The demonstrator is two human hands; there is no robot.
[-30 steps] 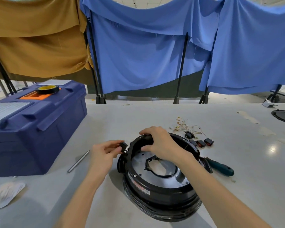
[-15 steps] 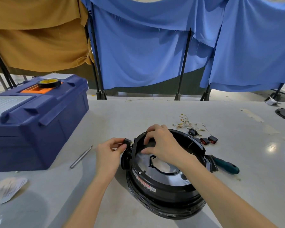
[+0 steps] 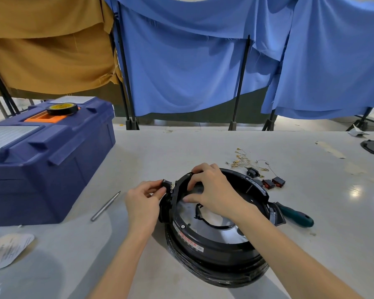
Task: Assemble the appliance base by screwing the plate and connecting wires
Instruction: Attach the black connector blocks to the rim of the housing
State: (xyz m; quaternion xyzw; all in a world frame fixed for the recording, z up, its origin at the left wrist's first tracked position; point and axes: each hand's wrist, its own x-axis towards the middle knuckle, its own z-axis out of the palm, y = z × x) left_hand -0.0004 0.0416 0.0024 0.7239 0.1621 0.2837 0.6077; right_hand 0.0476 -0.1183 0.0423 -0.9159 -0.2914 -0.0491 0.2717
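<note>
Here, on the grey tabletop (image 3: pixel 203 147), one blue toolbox (image 3: pixel 41 180) sits at the left edge. The one black appliance base (image 3: pixel 214 251) lies near the middle of the front edge, its red-and-white label (image 3: pixel 188 241) too small to read. The right hand (image 3: pixel 212 190) curls its grip over the base's far-left rim and the left hand (image 3: pixel 141 199) pinches one small black connector (image 3: pixel 166 184) in its grip just outside that rim; one green-handled screwdriver (image 3: pixel 296 215) lies just right of the base, two red switches (image 3: pixel 273 183) beyond it.
</note>
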